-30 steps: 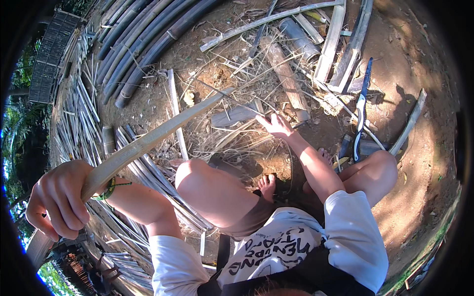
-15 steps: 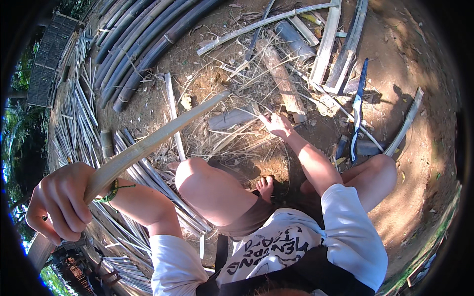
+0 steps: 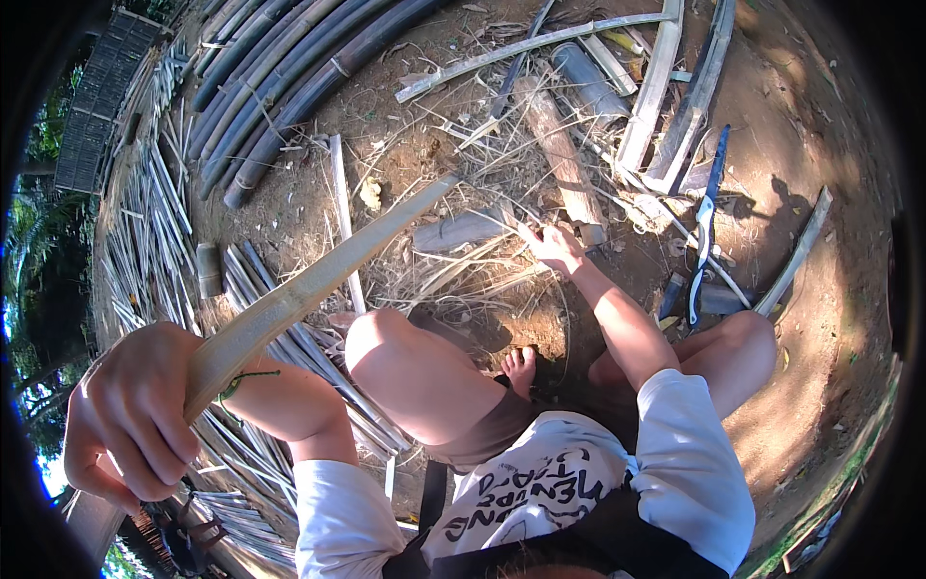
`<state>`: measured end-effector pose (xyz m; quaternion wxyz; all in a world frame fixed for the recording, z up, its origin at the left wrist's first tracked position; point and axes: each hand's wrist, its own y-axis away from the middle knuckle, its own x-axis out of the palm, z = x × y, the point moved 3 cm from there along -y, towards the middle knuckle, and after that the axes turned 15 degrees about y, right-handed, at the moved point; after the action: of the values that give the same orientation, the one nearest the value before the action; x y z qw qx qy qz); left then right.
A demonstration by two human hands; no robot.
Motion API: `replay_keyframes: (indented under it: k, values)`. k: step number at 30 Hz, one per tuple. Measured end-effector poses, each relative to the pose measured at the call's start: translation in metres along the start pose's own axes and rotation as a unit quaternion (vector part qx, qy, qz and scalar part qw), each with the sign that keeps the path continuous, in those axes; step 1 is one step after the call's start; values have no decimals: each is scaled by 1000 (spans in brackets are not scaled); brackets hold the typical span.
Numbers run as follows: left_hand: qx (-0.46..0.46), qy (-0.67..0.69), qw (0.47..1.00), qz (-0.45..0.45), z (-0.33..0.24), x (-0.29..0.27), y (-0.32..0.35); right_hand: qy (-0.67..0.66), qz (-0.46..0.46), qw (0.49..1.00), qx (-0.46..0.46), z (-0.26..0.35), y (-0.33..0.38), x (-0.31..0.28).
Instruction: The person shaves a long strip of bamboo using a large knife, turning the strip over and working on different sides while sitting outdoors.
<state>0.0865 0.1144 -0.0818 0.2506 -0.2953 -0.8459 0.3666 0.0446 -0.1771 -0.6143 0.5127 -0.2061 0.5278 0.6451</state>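
My left hand (image 3: 135,415) is closed around a long split bamboo strip (image 3: 289,299), raised on the left. The strip slants up from the hand, and its narrow end reaches over the litter in front of me. At the centre, my right hand (image 3: 558,248) is low over a heap of thin bamboo shavings (image 3: 463,270), with its fingers drawn together. A pale sliver runs up to these fingertips, but whether they grip it is unclear. Beyond the heap lies a short bamboo piece (image 3: 453,232), and past my right hand a wooden log (image 3: 561,154).
Dark bamboo poles (image 3: 289,106) lie at the far left, above many thin split strips (image 3: 154,232). On the right a pruning saw (image 3: 707,222) rests beside a curved bamboo piece (image 3: 801,251). Split bamboo lengths (image 3: 656,87) lean together at the far right. My bare foot (image 3: 519,369) is on the dirt.
My left hand and the bamboo strip have shifted slightly right and toward me. My right hand stays by the shavings, its fingers a little more drawn in. The whole view has moved slightly.
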Motion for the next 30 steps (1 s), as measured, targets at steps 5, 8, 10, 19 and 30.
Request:
replay_keyframes:
  k: [5,8,10,19,30]
  values:
    - [81,-62,993,-55,-3,3,1,31,-50,998,3,-24,1,4]
    - [181,-163,954,-175,-12,13,12,18,-23,998,48,-11,0,-9]
    - [206,-277,896,-278,-35,26,33,-10,-8,997,75,1,2,-16]
    - [407,-556,476,-546,-83,48,76,-43,52,990,124,38,9,-21]
    - [391,-584,561,-439,-85,79,43,-295,-166,934,-114,163,100,-149]
